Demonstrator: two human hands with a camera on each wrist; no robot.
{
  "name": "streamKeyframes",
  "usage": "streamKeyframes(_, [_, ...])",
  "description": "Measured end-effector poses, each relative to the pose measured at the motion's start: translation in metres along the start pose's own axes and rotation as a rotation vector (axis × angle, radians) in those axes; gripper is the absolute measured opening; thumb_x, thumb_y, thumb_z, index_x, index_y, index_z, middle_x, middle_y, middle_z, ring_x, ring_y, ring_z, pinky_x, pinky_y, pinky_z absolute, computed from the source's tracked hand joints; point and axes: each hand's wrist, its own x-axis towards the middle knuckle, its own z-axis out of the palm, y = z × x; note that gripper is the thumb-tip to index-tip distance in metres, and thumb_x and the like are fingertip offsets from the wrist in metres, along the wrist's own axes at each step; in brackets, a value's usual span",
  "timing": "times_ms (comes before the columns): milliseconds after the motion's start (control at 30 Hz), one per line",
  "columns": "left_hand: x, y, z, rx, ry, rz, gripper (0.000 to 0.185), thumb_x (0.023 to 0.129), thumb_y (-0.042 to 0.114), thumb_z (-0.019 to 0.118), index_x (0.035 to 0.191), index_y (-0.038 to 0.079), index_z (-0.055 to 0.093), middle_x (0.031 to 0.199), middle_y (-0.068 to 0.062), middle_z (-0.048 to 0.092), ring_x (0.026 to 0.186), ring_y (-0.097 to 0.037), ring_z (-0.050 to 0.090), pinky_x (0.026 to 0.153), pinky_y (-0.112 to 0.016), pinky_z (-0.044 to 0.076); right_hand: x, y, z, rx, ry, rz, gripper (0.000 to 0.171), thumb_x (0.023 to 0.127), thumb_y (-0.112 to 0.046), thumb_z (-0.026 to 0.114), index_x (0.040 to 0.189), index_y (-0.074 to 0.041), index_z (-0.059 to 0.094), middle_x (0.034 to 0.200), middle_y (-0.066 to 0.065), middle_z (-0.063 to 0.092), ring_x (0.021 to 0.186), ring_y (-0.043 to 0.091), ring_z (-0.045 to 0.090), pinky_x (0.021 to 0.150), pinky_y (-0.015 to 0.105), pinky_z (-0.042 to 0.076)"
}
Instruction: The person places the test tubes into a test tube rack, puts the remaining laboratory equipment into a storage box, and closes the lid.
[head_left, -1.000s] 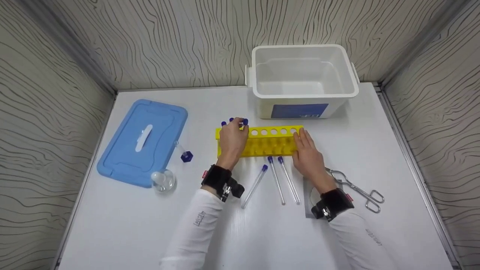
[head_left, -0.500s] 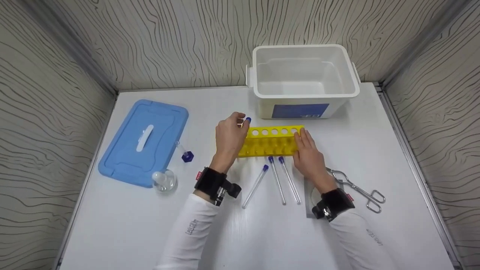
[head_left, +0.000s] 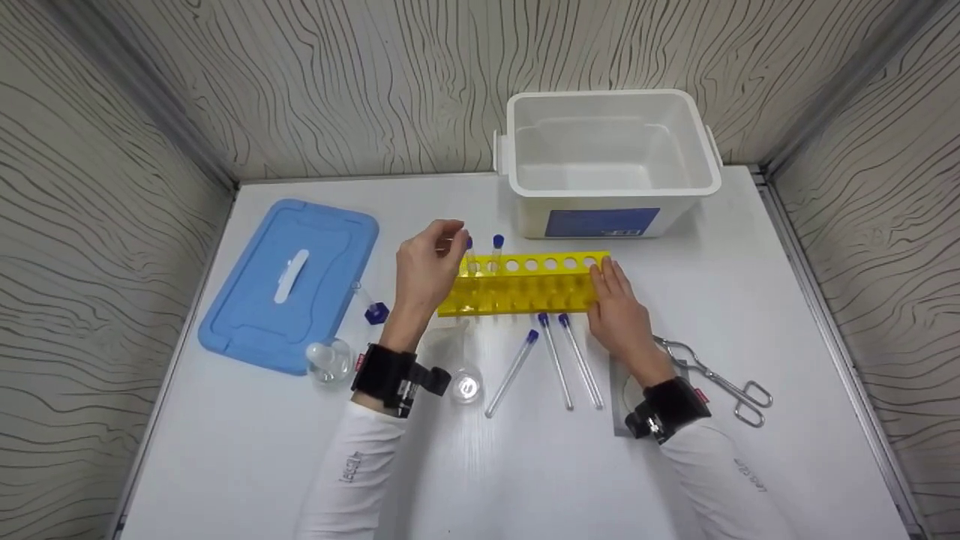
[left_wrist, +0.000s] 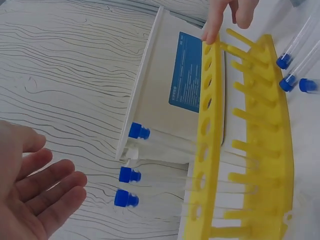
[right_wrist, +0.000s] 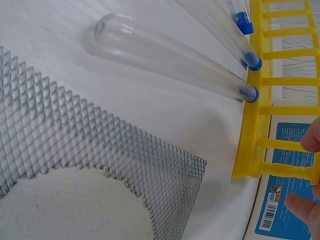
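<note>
A yellow test tube rack [head_left: 525, 292] lies across the middle of the table. Three blue-capped test tubes [left_wrist: 172, 140] stand in its left-end holes; in the head view my left hand hides one. That left hand [head_left: 426, 271] is beside the left end with loosely bent fingers and nothing in them, apart from the caps in the left wrist view. My right hand [head_left: 621, 315] holds the rack's right end, with fingertips [right_wrist: 311, 140] on either side of the end peg. Three more capped tubes [head_left: 555, 364] lie in front of the rack.
A white bin [head_left: 600, 214] stands behind, its blue lid [head_left: 255, 315] at left. Near the lid are a measuring cylinder [head_left: 375, 311] and a glass spirit lamp [head_left: 330, 364]. A clear glass vessel [head_left: 466, 386], wire gauze [right_wrist: 100, 135] and crucible tongs [head_left: 712, 375] lie nearer.
My left hand has let go of a test tube in the rack and drawn away to the left, uncovering the clear glass vessel. My right hand has stayed on the rack's end.
</note>
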Motion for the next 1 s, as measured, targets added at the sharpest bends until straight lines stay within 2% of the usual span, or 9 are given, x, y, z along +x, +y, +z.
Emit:
streamKeyframes(167, [-0.004, -0.026, -0.002, -0.03, 0.0, -0.086, 0.028, 0.098, 0.025, 0.061, 0.118, 0.007, 0.07, 0.112, -0.008, 0.075, 0.098, -0.021, 0.072, 0.089, -0.032, 0.059, -0.001, 0.001, 0.0, -0.011, 0.03, -0.016, 0.061, 0.098, -0.014, 0.051, 0.154, -0.003, 0.032, 0.164, 0.02, 0.024, 0.151, 0.037, 0.025, 0.085, 0.049, 0.057])
streamKeyframes(400, [-0.01, -0.062, 0.002, -0.047, -0.079, -0.335, 0.032, 0.1, 0.029, 0.057, 0.126, 0.012, 0.065, 0.124, -0.007, 0.069, 0.11, -0.021, 0.066, 0.098, -0.033, 0.056, -0.002, 0.001, 0.0, -0.012, 0.038, -0.015, 0.06, 0.098, -0.014, 0.052, 0.154, -0.003, 0.032, 0.164, 0.02, 0.024, 0.151, 0.037, 0.025, 0.08, 0.046, 0.058])
streamKeyframes(533, [-0.014, -0.084, 0.006, -0.017, -0.146, -0.424, 0.035, 0.099, 0.03, 0.057, 0.128, 0.012, 0.064, 0.128, -0.007, 0.067, 0.113, -0.022, 0.065, 0.099, -0.036, 0.055, -0.001, 0.0, -0.001, -0.016, 0.025, -0.009, 0.061, 0.098, -0.014, 0.051, 0.155, -0.004, 0.031, 0.164, 0.019, 0.023, 0.152, 0.037, 0.025, 0.08, 0.045, 0.057])
streamKeyframes(700, [-0.02, -0.108, 0.013, 0.032, -0.228, -0.476, 0.035, 0.097, 0.03, 0.059, 0.127, 0.011, 0.065, 0.131, -0.01, 0.066, 0.119, -0.026, 0.062, 0.101, -0.04, 0.053, -0.001, 0.001, -0.001, -0.015, 0.023, -0.011, 0.061, 0.098, -0.013, 0.051, 0.154, -0.003, 0.031, 0.164, 0.019, 0.023, 0.152, 0.037, 0.024, 0.083, 0.047, 0.057])
streamKeyframes(833, [-0.023, -0.12, 0.021, 0.071, -0.287, -0.496, 0.036, 0.097, 0.029, 0.059, 0.128, 0.01, 0.064, 0.134, -0.012, 0.064, 0.125, -0.028, 0.059, 0.106, -0.043, 0.05, -0.001, 0.001, -0.001, -0.014, 0.029, -0.011, 0.061, 0.097, -0.013, 0.051, 0.154, -0.003, 0.032, 0.164, 0.019, 0.024, 0.152, 0.037, 0.025, 0.086, 0.049, 0.056])
streamKeyframes(933, [-0.022, -0.124, 0.027, 0.071, -0.298, -0.504, 0.04, 0.097, 0.029, 0.059, 0.133, 0.011, 0.061, 0.137, -0.011, 0.062, 0.125, -0.028, 0.059, 0.106, -0.043, 0.05, -0.002, 0.0, -0.001, -0.014, 0.024, -0.01, 0.061, 0.098, -0.015, 0.051, 0.154, -0.003, 0.032, 0.164, 0.019, 0.024, 0.152, 0.037, 0.024, 0.094, 0.05, 0.054])
streamKeyframes(1000, [-0.021, -0.125, 0.029, 0.049, -0.289, -0.505, 0.043, 0.098, 0.03, 0.059, 0.137, 0.013, 0.057, 0.139, -0.011, 0.06, 0.125, -0.027, 0.06, 0.105, -0.042, 0.051, -0.002, 0.0, -0.001, -0.004, 0.027, -0.011, 0.06, 0.097, -0.014, 0.051, 0.154, -0.003, 0.033, 0.164, 0.019, 0.024, 0.152, 0.037, 0.024, 0.087, 0.049, 0.057])
